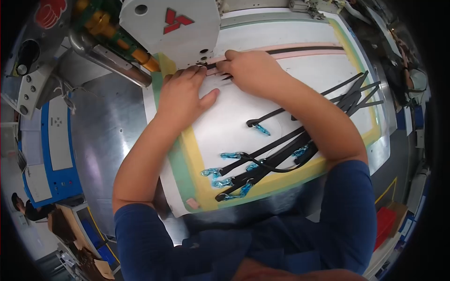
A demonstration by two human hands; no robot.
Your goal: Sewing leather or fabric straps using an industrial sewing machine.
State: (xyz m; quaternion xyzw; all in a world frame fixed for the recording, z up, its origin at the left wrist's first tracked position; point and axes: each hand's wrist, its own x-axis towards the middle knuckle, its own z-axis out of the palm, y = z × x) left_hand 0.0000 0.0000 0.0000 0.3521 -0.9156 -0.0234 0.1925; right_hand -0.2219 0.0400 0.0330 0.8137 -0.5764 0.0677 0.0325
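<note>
A black strap (304,49) lies along a pink-lined channel on a white board (234,103) edged with yellow and green tape. My left hand (185,93) rests its fingertips at the strap's left end, against the machine's white housing (168,28); its thumb sticks out apart. My right hand (248,72) is curled on the strap just beside it, fingers pinched on it, with a thin black tip showing below. Several more black straps (262,154) with clear blue-tinted clip-like ends (229,155) lie across the board, partly under my right forearm.
A steel cylinder (112,61) stands at upper left beside the housing. A steel table (103,131) surrounds the board, with a blue control panel (56,150) to its left. A person (30,208) is at far left. A red bin (384,225) sits at lower right.
</note>
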